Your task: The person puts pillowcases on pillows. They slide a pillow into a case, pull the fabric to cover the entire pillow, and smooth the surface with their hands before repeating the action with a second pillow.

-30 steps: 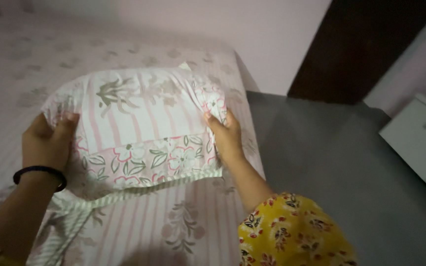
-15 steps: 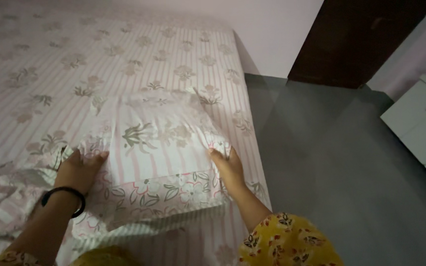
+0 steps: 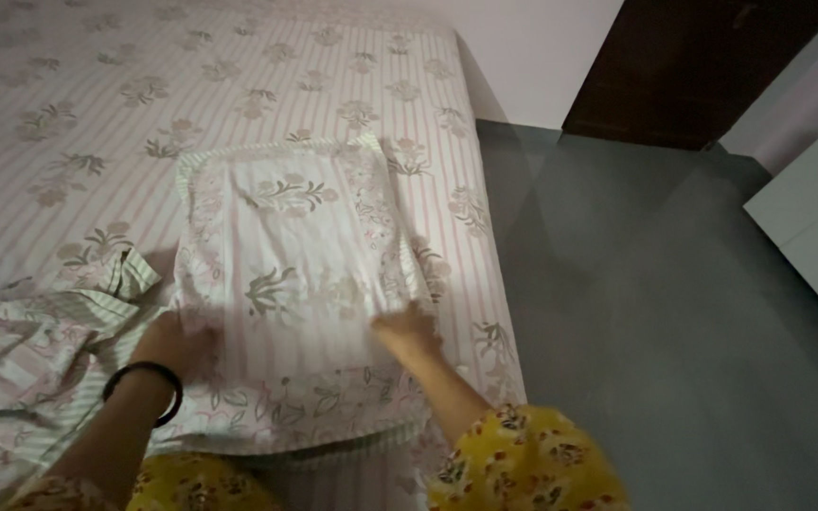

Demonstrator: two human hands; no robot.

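The pillow [image 3: 295,284] lies flat on the bed [image 3: 78,123] near its right edge, already inside its floral cover. The left hand [image 3: 177,343] and right hand [image 3: 407,331] press its near corners with flattened fingers, gripping nothing. A crumpled cloth [image 3: 30,360] beside it remains unsorted.

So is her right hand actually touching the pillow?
Touching: the head view shows the right hand pressed flat on the pillow, with no gap.

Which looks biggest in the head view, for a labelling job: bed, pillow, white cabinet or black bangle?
1. bed
2. pillow
3. white cabinet, cut off by the frame and farther away, so its rank against the pillow is unsure
4. black bangle
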